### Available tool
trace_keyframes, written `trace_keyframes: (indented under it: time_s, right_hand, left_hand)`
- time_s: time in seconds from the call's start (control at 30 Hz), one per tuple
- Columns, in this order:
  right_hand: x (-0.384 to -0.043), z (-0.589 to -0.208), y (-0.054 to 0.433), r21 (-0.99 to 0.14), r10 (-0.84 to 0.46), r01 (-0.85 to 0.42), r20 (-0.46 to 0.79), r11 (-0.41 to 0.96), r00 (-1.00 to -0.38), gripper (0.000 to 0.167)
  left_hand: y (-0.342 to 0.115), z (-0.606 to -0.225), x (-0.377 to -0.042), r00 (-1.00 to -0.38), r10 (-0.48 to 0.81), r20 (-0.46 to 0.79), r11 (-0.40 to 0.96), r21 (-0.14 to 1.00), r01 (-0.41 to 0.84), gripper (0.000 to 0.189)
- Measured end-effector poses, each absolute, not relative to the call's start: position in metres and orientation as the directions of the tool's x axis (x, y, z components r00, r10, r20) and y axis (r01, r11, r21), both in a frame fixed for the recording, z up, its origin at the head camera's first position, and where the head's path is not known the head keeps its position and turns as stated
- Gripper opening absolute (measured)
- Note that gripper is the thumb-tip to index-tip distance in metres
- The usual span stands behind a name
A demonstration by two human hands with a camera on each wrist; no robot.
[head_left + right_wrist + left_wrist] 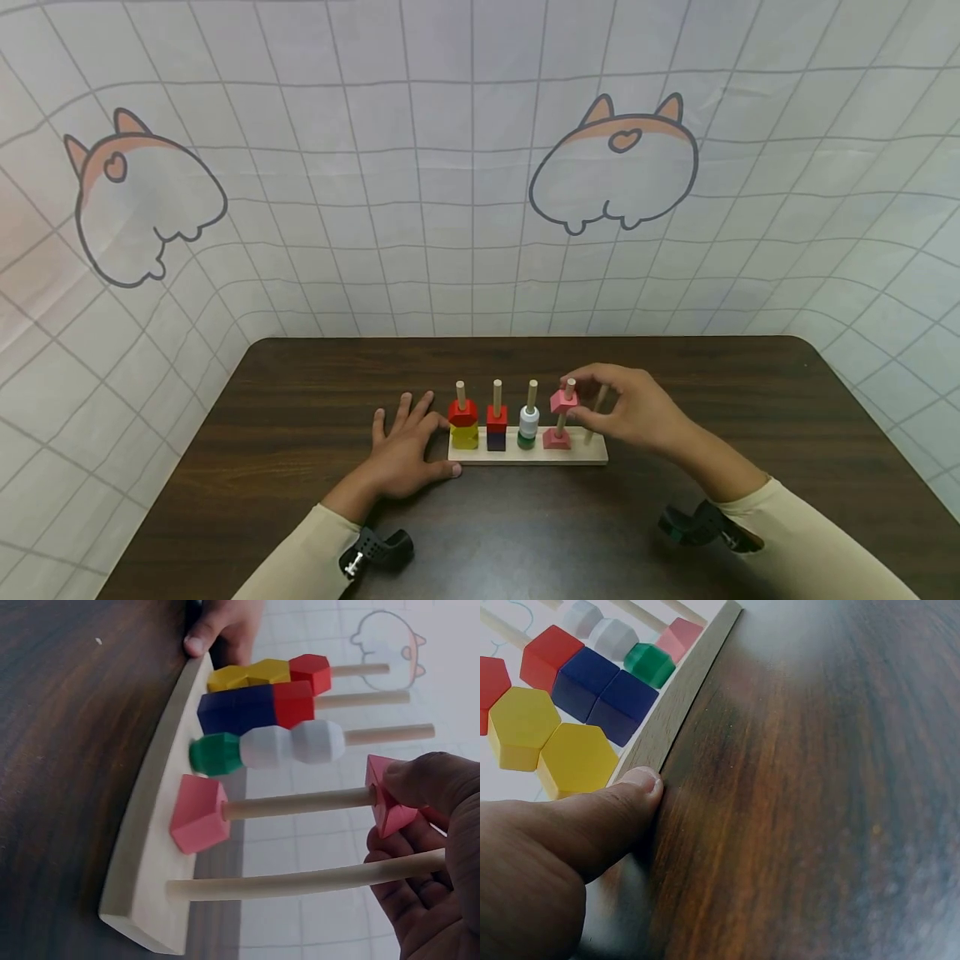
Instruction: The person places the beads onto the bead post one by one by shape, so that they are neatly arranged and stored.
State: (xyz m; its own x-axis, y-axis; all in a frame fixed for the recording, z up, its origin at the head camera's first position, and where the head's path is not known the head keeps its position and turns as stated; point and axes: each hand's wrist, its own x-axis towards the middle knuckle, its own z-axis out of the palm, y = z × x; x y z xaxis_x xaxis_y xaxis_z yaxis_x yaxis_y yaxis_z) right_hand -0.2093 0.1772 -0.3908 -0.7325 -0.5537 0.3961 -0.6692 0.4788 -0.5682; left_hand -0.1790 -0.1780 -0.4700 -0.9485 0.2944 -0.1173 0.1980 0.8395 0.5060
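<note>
My right hand [633, 410] pinches a pink block [384, 799] between thumb and fingers, at the upper part of the fourth peg [300, 802] of a wooden stacking board [525, 461]. The peg's tip shows above the block in the head view. Another pink block [557, 439] sits at the bottom of that same peg. My left hand [405, 454] lies on the table with fingers spread, its thumb [634, 791] touching the board's left front corner.
Other pegs carry yellow blocks [577, 757] under a red one [310, 673], dark blue blocks [236, 709] under a red one [292, 705], and a green bead [215, 754] under white ones [317, 742]. The rightmost peg [300, 883] is bare. A patterned curtain [472, 183] hangs behind the table [300, 375].
</note>
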Motion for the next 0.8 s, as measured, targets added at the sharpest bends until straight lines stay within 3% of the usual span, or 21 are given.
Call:
trace_keyframes:
  time_s: [0.2, 0.43, 0.8]
  right_hand:
    - [-0.208, -0.396, 0.176, -0.614, -0.502, -0.604, 0.359, 0.508, -0.787, 0.046]
    - [-0.210, -0.405, 0.178, -0.676, -0.470, -0.523, 0.286, 0.518, -0.835, 0.035]
    - [-0.213, -0.427, 0.177, -0.694, -0.502, -0.497, 0.222, 0.521, -0.836, 0.023]
  left_hand:
    - [-0.178, -0.470, -0.178, -0.947, 0.300, -0.112, 0.832, 0.517, 0.203, 0.055]
    - [-0.177, -0.468, -0.178, -0.947, 0.298, -0.117, 0.830, 0.521, 0.197, 0.054]
    - [-0.176, -0.468, -0.179, -0.949, 0.290, -0.126, 0.839, 0.511, 0.188, 0.053]
